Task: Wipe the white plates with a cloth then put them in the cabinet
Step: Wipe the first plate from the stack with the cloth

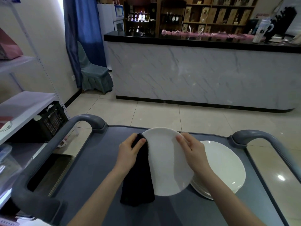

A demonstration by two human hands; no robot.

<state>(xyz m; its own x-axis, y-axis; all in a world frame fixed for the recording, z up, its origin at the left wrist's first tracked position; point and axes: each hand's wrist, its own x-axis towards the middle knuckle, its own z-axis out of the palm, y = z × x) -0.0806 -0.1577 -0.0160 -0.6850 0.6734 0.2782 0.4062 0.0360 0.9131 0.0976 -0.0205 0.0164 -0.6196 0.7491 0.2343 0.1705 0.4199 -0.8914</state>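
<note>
Reaching forward with both bare forearms. Pinching a dark cloth in the left hand, thumb on top, against a plate. Gripping its right rim with the right hand, fingers curled.

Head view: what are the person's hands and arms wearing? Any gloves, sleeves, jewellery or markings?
Nothing worn shows. The left hand and right hand are bare, with no gloves, rings or markings. The left forearm and right forearm are bare too, with no sleeve, watch or bracelet down to the bottom edge of the picture.
</note>
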